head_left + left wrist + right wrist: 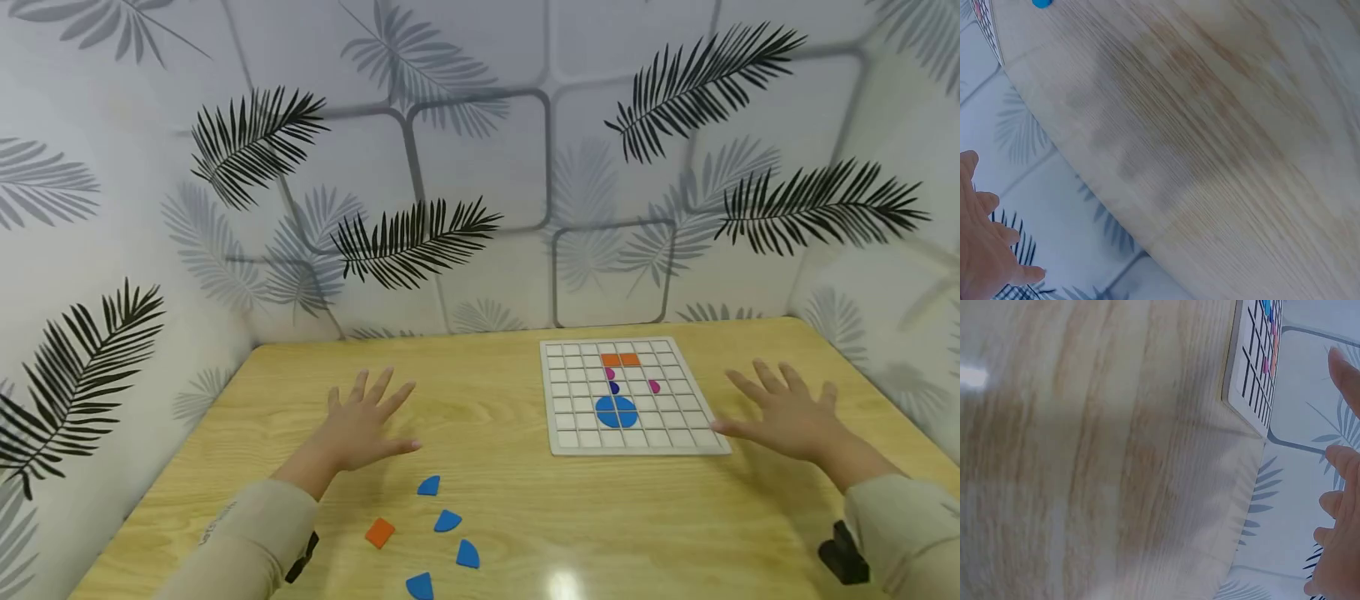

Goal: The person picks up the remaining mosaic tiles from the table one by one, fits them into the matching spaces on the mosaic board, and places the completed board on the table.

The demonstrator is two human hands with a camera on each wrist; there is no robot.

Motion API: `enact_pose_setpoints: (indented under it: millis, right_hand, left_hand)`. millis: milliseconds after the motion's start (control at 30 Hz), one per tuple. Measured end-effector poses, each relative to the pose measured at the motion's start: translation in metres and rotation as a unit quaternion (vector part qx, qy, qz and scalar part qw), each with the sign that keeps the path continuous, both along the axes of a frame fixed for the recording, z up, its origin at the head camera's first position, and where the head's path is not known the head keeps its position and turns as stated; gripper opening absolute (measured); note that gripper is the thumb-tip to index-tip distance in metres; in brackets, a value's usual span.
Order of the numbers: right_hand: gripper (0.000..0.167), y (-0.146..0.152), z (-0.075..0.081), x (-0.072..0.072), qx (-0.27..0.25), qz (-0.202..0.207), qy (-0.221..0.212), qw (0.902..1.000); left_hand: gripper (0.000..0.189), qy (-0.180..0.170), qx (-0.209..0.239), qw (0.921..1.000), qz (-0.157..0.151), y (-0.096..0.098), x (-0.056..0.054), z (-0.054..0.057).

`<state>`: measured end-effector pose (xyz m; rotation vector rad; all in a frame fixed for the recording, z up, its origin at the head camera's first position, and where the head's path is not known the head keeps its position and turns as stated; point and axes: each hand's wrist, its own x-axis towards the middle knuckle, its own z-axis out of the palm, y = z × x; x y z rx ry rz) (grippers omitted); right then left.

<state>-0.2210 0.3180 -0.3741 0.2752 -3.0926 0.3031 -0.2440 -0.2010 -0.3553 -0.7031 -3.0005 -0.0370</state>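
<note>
My left hand (pixel 362 429) hovers over the left part of the table with fingers spread, holding nothing. On the right, my right hand (pixel 791 421) is spread the same way, its thumb near the right edge of a white grid board (pixel 566 448). Orange squares (pixel 621 360) lie side by side in the board's upper part. Blue quarter-circle pieces form a blue disc (pixel 617 412) lower on it. Between these sit a dark blue half-round piece (pixel 614 388) and a magenta piece (pixel 610 374); another magenta piece (pixel 655 387) lies further right.
Several loose blue quarter-circle pieces (pixel 447 521) and an orange square (pixel 379 532) lie on the wooden table (pixel 510 517) at the front, right of the left sleeve. A leaf-patterned wall covering (pixel 487 183) rises behind the table and along its sides.
</note>
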Motion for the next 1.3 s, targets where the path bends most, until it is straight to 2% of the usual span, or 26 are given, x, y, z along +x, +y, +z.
enact_pose_setpoints:
  millis: [200, 400, 767, 900, 1033, 1167, 1300]
  right_hand:
    - [0.087, -0.004, -0.007, 0.000, -0.007, 0.007, -0.010, 0.9999]
    - [0.088, -0.013, -0.016, -0.002, -0.001, 0.016, -0.017, 0.9997]
    - [0.084, -0.023, -0.029, -0.004, -0.001, 0.037, -0.022, 0.9991]
    - [0.083, -0.026, -0.030, -0.007, 0.003, 0.055, -0.029, 0.9981]
    - [0.081, -0.029, -0.028, -0.008, 0.009, 0.068, -0.032, 0.9971]
    - [0.080, -0.030, -0.026, -0.008, 0.000, 0.069, -0.043, 0.9967]
    - [0.078, -0.027, -0.029, -0.009, -0.013, 0.066, -0.053, 0.9963]
  left_hand:
    - [0.078, -0.019, -0.007, 0.9993, -0.031, 0.031, 0.000, 0.000]
    - [0.076, -0.038, -0.024, 0.9972, -0.060, 0.061, -0.004, -0.006]
    - [0.077, -0.066, -0.054, 0.9925, -0.088, 0.107, -0.007, -0.010]
    - [0.076, -0.076, -0.059, 0.9906, -0.097, 0.118, -0.009, -0.016]
    - [0.076, -0.072, -0.081, 0.9885, -0.105, 0.131, -0.017, -0.026]
    - [0.076, -0.075, -0.095, 0.9863, -0.111, 0.144, -0.024, -0.035]
    - [0.075, -0.091, -0.092, 0.9846, -0.118, 0.158, -0.025, -0.038]
